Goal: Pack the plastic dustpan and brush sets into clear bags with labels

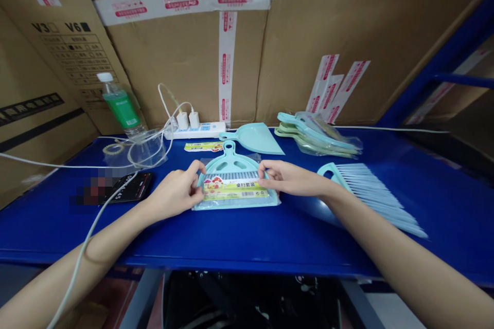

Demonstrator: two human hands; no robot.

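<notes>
A light-blue dustpan and brush set (pixel 235 185) in a clear bag, with a yellow and white label across it, lies flat at the middle of the blue table. My left hand (pixel 179 187) is closed at its left edge, thumb below and forefinger above. My right hand (pixel 281 176) pinches the right edge near the label's end. Behind the set lies a loose light-blue dustpan (pixel 258 139), and beside it a label card (pixel 204 147). To the right of my right hand rests a loose light-blue brush (pixel 376 195), its bristles spread towards the right front.
Several bagged dustpan sets (pixel 316 133) lie stacked at the back right. A power strip (pixel 200 130) with two chargers stands against the cardboard. At left are a bottle (pixel 122 108), a phone (pixel 129 188) and loose white cables, one crossing over my left forearm.
</notes>
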